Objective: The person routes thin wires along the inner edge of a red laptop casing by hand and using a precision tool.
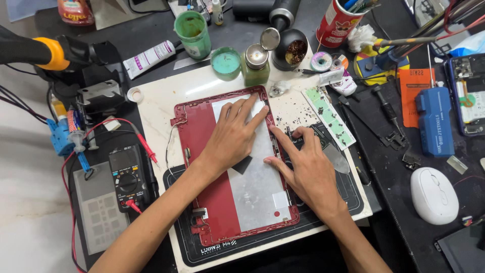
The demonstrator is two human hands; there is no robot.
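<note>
The left hand [233,134] lies flat, fingers spread, on the red device shell [202,172] on the bench mat [323,222]; the right hand [308,169], gripping nothing, fingertips its right edge; prying looks underway, needing gentle, even pressure.

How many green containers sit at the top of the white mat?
3: a tall green cup at the back, a low round green tub right of it, and a green bottle with a metal top beside that. Others may hide among the clutter.
</note>
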